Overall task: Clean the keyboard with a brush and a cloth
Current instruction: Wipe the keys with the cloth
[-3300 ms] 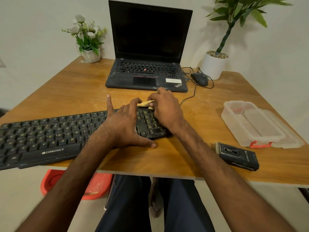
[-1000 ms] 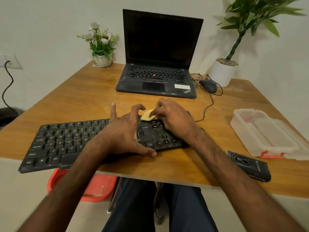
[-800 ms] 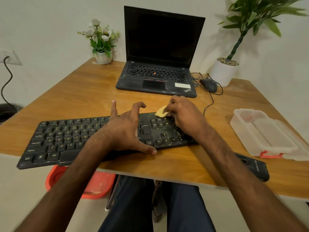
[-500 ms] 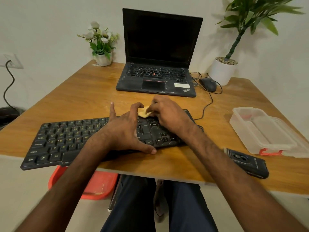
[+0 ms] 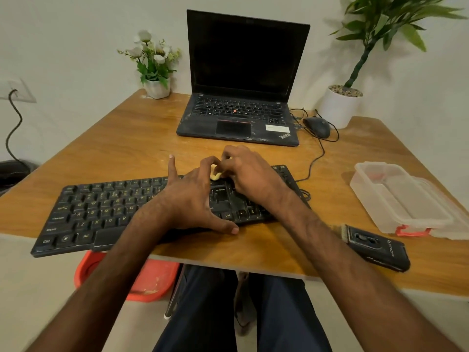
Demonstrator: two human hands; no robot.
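Keyboard: black full-size keyboard (image 5: 101,212) on the near part of the wooden table (image 5: 132,143), its left near corner hanging over the table's edge
Look: dusty matte black, pale legends on the keys, the Enter and Ctrl keys readable between the two hands
Axis: long side runs left to right across the person, skewed so the left end sits nearer and the right end farther; legends face the person
Cloth: a small yellow cloth (image 5: 215,174), bunched up, pressed on the far key rows right of centre
Right hand: the right hand (image 5: 250,177) lies over the keyboard's right part, fingertips pinching the cloth
Left hand: the left hand (image 5: 187,199) is spread on the middle keys, fingers arched and apart, thumb down on the table at the near edge, holding nothing
In the way: both hands and forearms hide the centre and right key blocks
Brush: black brush (image 5: 375,246) flat on the table to the right, near the edge, bristles toward the keyboard, apart from it
Cable: a thin black cable (image 5: 314,158) leaves the keyboard's right end
Right side: clear plastic box (image 5: 396,199) beyond the brush
Far side: open laptop (image 5: 241,97), dark screen; mouse (image 5: 317,125) beside it; white plant pot (image 5: 340,105) at the far right corner, flower pot (image 5: 154,69) at the far left
Below: red tray (image 5: 152,283) on the floor under the table
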